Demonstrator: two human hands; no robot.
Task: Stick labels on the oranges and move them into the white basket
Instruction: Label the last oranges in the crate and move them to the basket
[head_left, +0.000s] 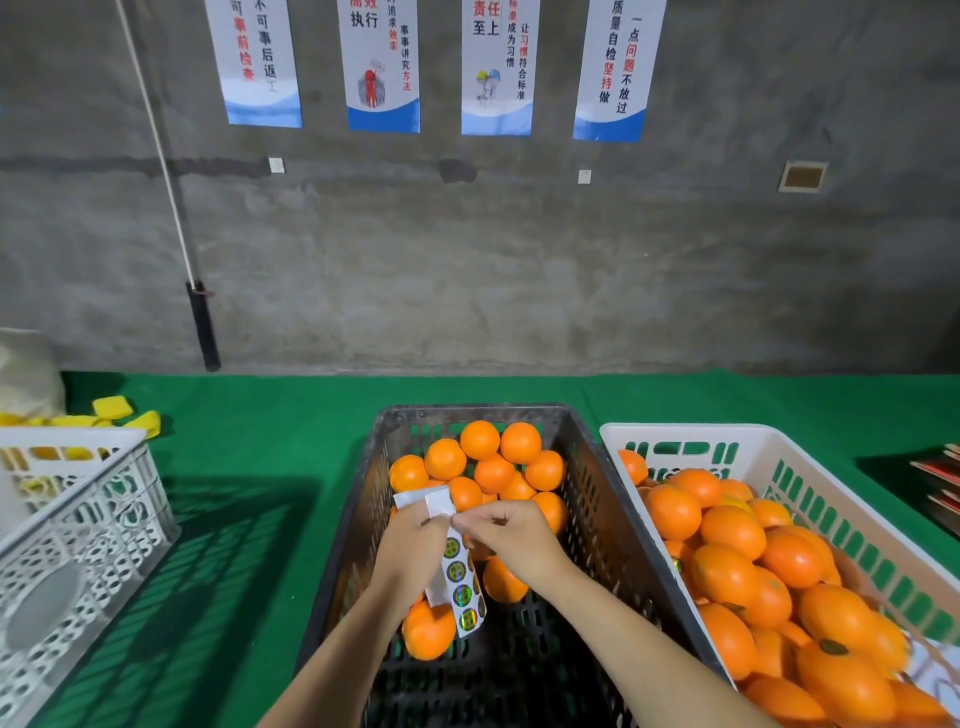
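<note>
The right hand (511, 540) pinches at the top of the label strip (460, 584); the left hand (415, 551) grips the strip's backing, over the black crate (587, 499) of unlabelled oranges (480, 467). The white basket (810, 483) sits just right, nearly full. A hasty peel could tear or fold a sticker onto itself; added oranges may roll off the heap.

On the surface (270, 467) three containers stand in a row: a crate (78, 545) at the left, a bin (592, 467) in the middle, a basket (810, 478) just right of it, their rims touching. Oranges (483, 462) lie in the bin's far half; more oranges (753, 561) fill the basket. Both hands, left (410, 551) and right (514, 535), meet over the bin with a label strip (460, 577) between them. Sponges (114, 408) lie behind the crate. Posters (493, 67) hang on the wall behind.
</note>
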